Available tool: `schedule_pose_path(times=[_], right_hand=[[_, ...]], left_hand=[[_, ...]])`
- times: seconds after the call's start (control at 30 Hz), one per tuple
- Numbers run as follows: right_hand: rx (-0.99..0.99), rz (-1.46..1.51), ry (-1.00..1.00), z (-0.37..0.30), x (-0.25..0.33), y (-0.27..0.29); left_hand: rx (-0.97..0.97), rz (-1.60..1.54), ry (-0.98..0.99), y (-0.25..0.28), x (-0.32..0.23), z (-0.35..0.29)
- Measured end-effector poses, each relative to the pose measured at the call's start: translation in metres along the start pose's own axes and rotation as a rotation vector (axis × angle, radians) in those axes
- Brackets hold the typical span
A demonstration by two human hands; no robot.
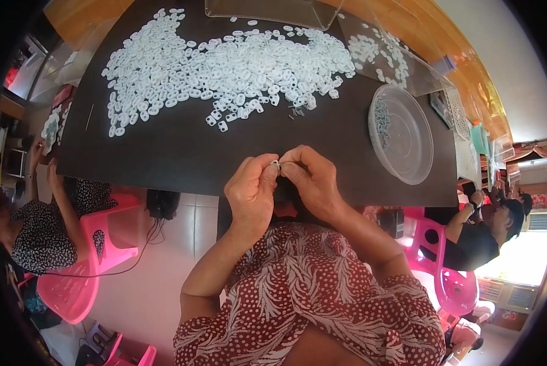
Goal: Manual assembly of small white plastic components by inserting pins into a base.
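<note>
Just above the near edge of the dark table, my left hand pinches a small white plastic piece between thumb and fingertips. My right hand meets it from the other side, its thumb and finger closed at the same piece. Whether the right fingertips also hold a separate tiny part is hidden. Beyond my hands lies a wide heap of white oval plastic pieces with holes. Beside the heap's near edge is a little cluster of small metal parts.
A round clear plastic tray at the right holds small grey metal parts. A clear bin stands at the back. A thin rod lies at the left. People sit on pink chairs at both sides.
</note>
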State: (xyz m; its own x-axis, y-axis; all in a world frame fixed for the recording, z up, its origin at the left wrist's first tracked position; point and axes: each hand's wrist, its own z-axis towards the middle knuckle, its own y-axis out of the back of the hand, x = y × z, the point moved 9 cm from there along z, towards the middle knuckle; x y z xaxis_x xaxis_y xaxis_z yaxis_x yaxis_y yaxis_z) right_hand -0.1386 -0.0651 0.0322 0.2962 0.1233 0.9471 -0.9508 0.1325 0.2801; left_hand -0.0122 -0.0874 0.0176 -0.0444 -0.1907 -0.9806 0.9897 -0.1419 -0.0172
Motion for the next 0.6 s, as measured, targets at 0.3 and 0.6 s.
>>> schedule_pose_path(times=[0.3,0.6], right_hand=[[0.053,0.010,-0.069,0.005,-0.009,-0.002],[-0.011,0.029,-0.053,0.005,-0.002,-0.001]], left_hand=[[0.032,0.095,-0.125,-0.002,-0.006,0.001],[-0.007,-0.051,0.050,0.003,0.006,0.002]])
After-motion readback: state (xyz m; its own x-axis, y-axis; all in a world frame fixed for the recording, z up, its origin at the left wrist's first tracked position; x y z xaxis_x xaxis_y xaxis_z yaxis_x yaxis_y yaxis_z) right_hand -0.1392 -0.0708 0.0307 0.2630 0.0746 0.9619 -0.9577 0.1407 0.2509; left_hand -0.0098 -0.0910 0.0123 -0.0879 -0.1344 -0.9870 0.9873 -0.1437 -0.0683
